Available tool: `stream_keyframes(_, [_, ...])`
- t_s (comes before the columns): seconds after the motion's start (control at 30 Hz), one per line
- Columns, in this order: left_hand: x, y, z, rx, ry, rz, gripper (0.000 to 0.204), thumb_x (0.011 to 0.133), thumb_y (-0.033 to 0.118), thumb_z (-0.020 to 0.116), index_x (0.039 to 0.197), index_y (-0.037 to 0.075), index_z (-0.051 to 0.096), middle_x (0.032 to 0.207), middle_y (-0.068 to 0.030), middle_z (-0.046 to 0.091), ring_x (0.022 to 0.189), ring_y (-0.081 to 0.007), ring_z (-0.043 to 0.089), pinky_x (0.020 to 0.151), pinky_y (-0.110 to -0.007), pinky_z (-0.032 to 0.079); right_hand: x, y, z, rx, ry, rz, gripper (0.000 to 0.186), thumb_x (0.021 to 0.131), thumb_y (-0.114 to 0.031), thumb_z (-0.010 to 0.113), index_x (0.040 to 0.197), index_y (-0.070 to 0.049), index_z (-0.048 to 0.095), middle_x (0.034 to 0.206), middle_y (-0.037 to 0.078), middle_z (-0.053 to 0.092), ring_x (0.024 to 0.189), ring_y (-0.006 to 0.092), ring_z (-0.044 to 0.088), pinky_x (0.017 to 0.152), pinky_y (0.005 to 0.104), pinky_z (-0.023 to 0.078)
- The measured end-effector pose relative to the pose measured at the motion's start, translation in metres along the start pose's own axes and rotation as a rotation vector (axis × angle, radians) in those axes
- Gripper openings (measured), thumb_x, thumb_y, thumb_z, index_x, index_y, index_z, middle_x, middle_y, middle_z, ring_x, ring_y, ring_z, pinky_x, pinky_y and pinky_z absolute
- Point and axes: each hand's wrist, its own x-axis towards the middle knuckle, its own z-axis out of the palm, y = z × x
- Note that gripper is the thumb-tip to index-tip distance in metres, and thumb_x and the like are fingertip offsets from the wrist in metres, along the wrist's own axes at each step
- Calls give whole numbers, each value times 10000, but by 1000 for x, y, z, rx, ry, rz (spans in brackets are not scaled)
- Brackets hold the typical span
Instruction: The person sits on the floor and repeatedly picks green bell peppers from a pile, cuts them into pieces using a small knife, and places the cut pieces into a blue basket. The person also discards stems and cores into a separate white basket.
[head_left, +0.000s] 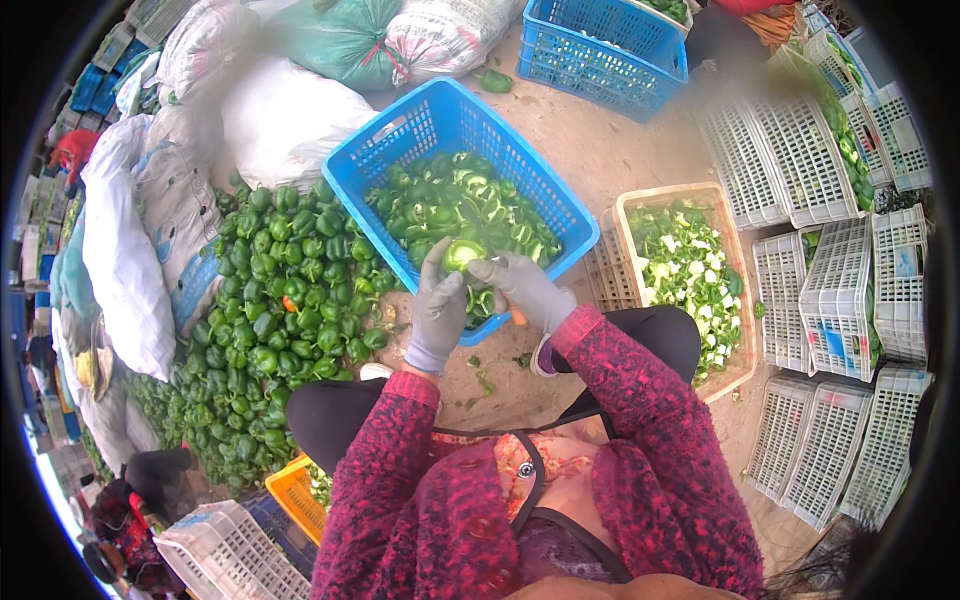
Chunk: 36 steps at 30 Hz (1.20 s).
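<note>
My left hand, in a grey glove, grips a green bell pepper whose pale cut side shows. Close against the pepper is my right hand, also gloved, with its fingers curled; the short orange handle of a small tool sticks out below them. The tool's working end is hidden. Both hands are over the near end of a blue plastic crate. Inside it lie many cut green bell pepper pieces.
Whole green peppers are heaped at the left, below stuffed sacks. To the right stands a pale crate of pepper cores and scraps. Stacked white crates line the right side. Another blue crate stands beyond; a person is at lower left.
</note>
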Motion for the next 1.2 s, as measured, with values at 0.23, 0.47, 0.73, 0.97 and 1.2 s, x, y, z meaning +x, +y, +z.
stream_keyframes(0.23, [10, -1, -6, 527, 37, -168, 512, 1037, 354, 598, 1433, 44, 500, 1284, -105, 567, 1108, -166, 592, 859, -300, 530, 19, 20, -7, -92, 36, -153, 370, 897, -366, 745, 1007, -20, 676, 752, 29, 631, 647, 74, 574, 539, 251, 445])
stream_keyframes(0.47, [6, -37, -2, 207, 212, -416, 438, 1078, 469, 544, 1228, 64, 614, 843, 32, 576, 674, -43, 523, 564, -209, 427, 16, 28, -8, 5, -55, -33, 294, 907, -312, 735, 973, -40, 647, 753, -12, 608, 570, 93, 531, 590, 313, 469])
stream_keyframes(0.73, [42, -28, -33, 186, 471, -331, 601, 1059, 619, 447, 1212, 57, 595, 928, -73, 661, 585, -147, 578, 523, -255, 465, -36, -20, -70, 329, 325, -422, 342, 996, -371, 656, 993, -32, 611, 649, -21, 463, 509, 95, 422, 511, 270, 371])
stream_keyframes(0.97, [78, 2, -168, 1113, 840, 237, 615, 1061, 528, 470, 1302, -25, 591, 1164, -223, 696, 1009, -344, 668, 912, -416, 513, -161, 31, -314, -319, 945, -248, 221, 983, -288, 712, 1034, -85, 644, 665, -86, 464, 466, 11, 360, 409, 212, 269])
stream_keyframes(1.2, [38, 51, -381, 1618, 1084, -480, 801, 806, 209, 760, 1540, 186, 439, 1626, -267, 315, 1343, -437, 536, 1085, -493, 490, -221, 92, -344, 131, 1174, -75, 208, 947, -314, 755, 884, -179, 610, 633, -91, 405, 436, 40, 331, 406, 226, 237])
